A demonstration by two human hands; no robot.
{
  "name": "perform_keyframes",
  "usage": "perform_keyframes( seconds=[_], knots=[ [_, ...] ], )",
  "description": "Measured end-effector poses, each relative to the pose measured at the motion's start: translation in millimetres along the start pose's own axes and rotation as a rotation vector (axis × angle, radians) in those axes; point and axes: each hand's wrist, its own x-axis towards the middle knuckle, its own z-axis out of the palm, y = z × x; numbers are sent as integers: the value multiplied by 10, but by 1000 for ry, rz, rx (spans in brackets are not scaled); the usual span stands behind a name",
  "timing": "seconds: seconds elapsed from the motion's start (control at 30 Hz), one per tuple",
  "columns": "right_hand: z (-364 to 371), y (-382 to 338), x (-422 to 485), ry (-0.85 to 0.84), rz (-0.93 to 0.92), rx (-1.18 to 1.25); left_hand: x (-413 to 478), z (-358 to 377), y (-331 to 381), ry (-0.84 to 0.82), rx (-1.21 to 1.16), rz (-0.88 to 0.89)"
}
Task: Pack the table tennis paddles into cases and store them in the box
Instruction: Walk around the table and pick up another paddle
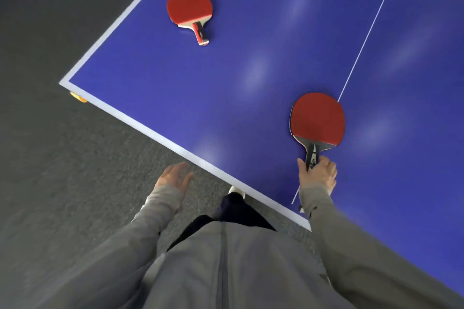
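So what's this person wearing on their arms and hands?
The left sleeve and right sleeve are long, plain grey, ending in cuffs at the wrists, part of a grey jacket with a front zip. The left hand and right hand are bare: no gloves.

The right hand point(318, 173) grips the handle of a red paddle point(317, 119) over the blue tabletop point(251, 108). A second paddle point(189, 6) lies near the corner. The left hand point(174, 175) hangs relaxed above the floor.

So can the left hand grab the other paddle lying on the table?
Probably, with a lean. The left hand is open and holds nothing, and only bare table lies between it and the far paddle.
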Motion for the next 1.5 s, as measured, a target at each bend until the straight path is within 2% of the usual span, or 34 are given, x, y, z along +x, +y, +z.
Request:
perform_keyframes(
  seconds=[0.13, 0.27, 0.43, 0.8, 1.07, 1.3, 1.5],
  knots=[
    [68, -71, 162, 24, 75, 121, 373, -251, 179, -2, -4, -64],
    [92, -155, 182, 68, 145, 303, 754, -388, 408, 88, -20, -70],
    [144, -422, 178, 113, 204, 425, 1429, -558, 809, 121, -179, -123],
    [169, -1560, 441, 220, 150, 449, 3378, -938, 1789, 41, -414, -248],
    [274, -1997, 475, 255, 251, 463, 4101, -867, 2302, 140, -264, -457],
    [339, -1947, 350, 263, 310, 471, 3828, -841, 2219, 94, -756, -267],
    [301, -1736, 262, 297, 320, 522, 3228, -837, 1921, 49, -621, -86]
  ],
)
